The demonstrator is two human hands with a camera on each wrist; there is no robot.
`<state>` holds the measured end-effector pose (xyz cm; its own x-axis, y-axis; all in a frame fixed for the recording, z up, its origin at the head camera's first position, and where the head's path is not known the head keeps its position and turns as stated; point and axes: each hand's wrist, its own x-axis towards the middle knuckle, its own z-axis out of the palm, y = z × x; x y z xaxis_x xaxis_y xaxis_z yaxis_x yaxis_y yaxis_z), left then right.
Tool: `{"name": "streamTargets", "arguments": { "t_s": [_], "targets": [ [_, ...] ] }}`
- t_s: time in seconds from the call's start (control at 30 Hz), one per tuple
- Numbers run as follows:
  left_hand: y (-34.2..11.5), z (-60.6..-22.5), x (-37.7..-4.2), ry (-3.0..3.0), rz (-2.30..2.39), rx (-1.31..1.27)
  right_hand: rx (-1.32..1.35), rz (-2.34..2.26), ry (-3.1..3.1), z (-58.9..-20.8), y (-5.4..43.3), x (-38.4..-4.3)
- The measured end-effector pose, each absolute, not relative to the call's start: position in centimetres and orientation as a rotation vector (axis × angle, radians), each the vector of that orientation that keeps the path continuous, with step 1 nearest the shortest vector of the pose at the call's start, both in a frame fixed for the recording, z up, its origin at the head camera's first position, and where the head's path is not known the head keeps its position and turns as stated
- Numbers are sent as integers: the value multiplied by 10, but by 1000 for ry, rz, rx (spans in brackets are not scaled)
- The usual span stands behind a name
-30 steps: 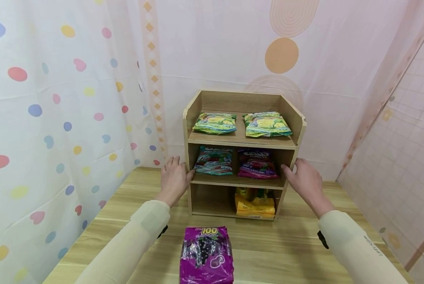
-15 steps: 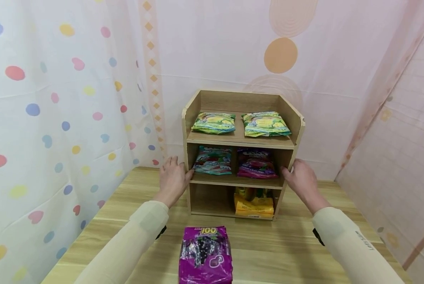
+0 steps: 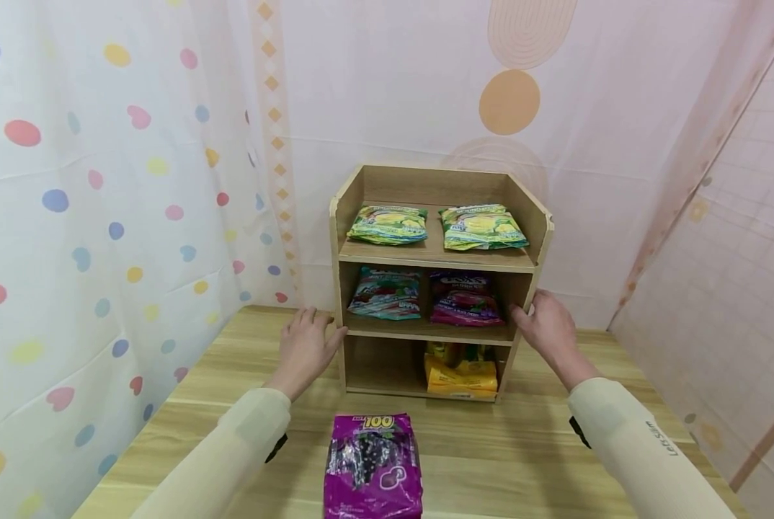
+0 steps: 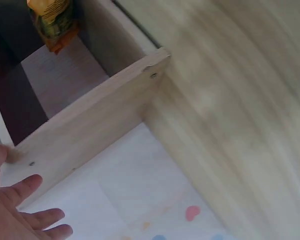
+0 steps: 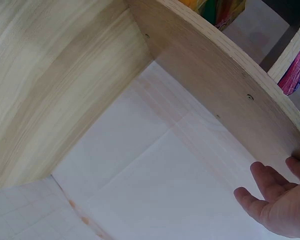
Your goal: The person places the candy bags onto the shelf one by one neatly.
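A small wooden shelf unit (image 3: 439, 333) with three levels stands on the table in the head view. My left hand (image 3: 303, 353) is beside its left side panel, thumb at the front edge; in the left wrist view the other fingers (image 4: 45, 218) are spread off the panel. My right hand (image 3: 548, 328) holds the right side panel, thumb over the front edge and fingers outside. Two green-yellow candy bags (image 3: 388, 225) lie on top. A teal bag (image 3: 387, 295) and a dark purple bag (image 3: 466, 299) occupy the middle level, a yellow bag (image 3: 461, 375) the bottom right.
A purple candy bag (image 3: 372, 468) printed "100" lies on the wood-grain table (image 3: 478, 461) in front of the shelf. Patterned curtains (image 3: 426, 86) hang behind and at both sides, close to the table edges.
My left hand has drawn slightly left and toward me, its fingers coming away from the shelf's side. The right hand stays at the right panel. The bags keep their places.
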<state>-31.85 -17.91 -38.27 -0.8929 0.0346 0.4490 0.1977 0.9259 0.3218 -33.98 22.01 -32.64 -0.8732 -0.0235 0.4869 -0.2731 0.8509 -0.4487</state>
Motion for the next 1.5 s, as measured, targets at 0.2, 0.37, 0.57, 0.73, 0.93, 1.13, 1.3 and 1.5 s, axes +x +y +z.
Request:
{"name": "streamTargets", "arguments": {
  "t_s": [0.2, 0.37, 0.57, 0.73, 0.93, 1.13, 1.3, 1.5],
  "targets": [
    [-191, -401, -302, -2689, -545, -235, 222, 717, -2548, -327, 220, -339],
    [-191, -419, -289, -2833, -634, -355, 226, 708, -2552, -326, 220, -340],
    [-183, -436, -280, -3037, -914, -629, 213, 704, -2563, -327, 220, -340],
    [-179, -442, -276, -3060, -907, -923, 213, 712, -2554, -326, 219, -339],
    [-176, -441, -279, -2978, -828, -1000, 217, 717, -2557, -325, 218, -338],
    [-170, -446, -284, -2930, -798, -853, 231, 713, -2565, -326, 217, -337],
    [-168, -455, -286, -2825, -695, -647, 226, 732, -2571, -329, 217, -338],
    [-167, -455, -277, -2769, -513, -611, 206, 773, -2563, -329, 219, -340]
  ]
}}
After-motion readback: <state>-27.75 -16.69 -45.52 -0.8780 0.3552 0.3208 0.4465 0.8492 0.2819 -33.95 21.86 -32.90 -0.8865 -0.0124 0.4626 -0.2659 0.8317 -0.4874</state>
